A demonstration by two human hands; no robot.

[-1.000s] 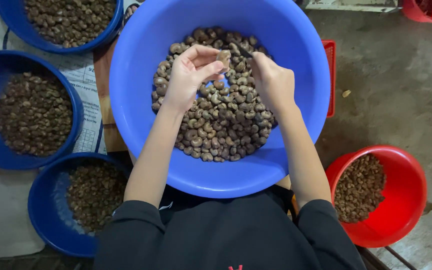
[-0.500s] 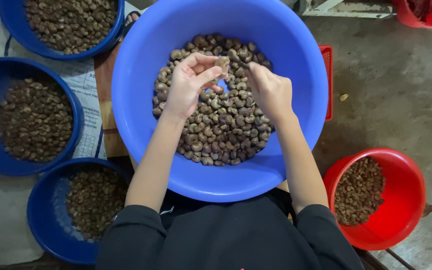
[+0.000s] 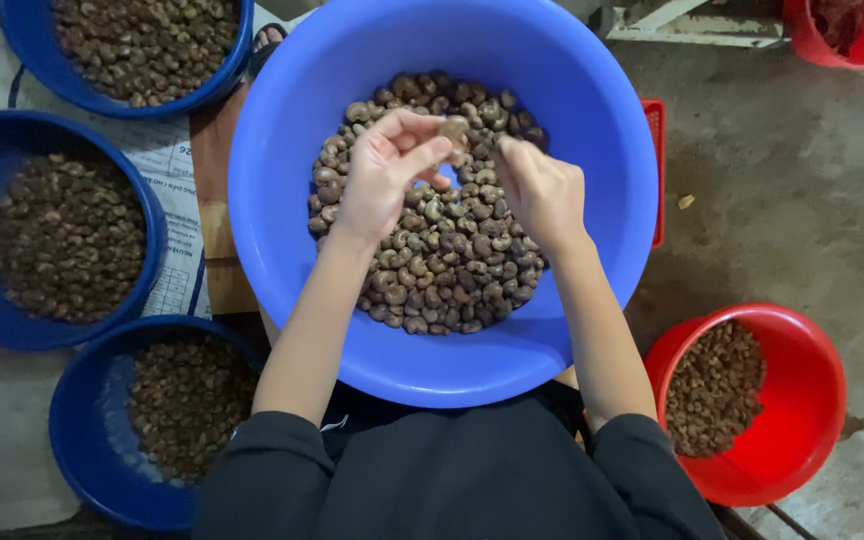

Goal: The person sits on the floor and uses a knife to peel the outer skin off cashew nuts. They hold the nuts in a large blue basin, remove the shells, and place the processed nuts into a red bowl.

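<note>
My left hand (image 3: 384, 175) pinches a single nut (image 3: 452, 130) between thumb and fingers, above the nut pile (image 3: 442, 260) in the big blue basin (image 3: 282, 220). Just beside it, my right hand (image 3: 542, 190) curls closed; whether it grips anything, I cannot tell.

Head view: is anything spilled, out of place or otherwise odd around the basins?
Little stands out. One small pale scrap lies loose on the concrete floor, right of the big blue basin; too small to identify. The nuts sit inside the basin. The left hand holds one nut; the right hand is beside it.
</note>
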